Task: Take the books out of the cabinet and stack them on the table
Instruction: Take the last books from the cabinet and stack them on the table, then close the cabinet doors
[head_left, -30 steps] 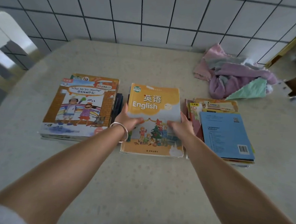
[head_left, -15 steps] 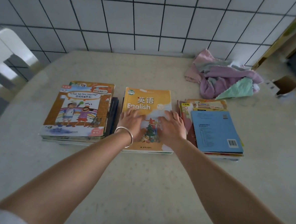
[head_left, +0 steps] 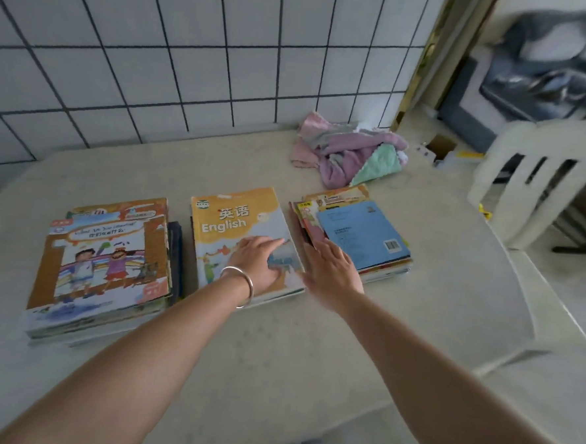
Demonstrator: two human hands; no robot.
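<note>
The English textbook [head_left: 239, 232] lies flat on the table [head_left: 275, 375]; left hand [head_left: 259, 266] presses it with straight fingers, right hand [head_left: 331, 275] open just beside. Thin, flexible, light: best lifted by both side edges.

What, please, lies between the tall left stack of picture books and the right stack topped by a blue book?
In the head view, the orange English textbook, with the left hand resting on it.
</note>
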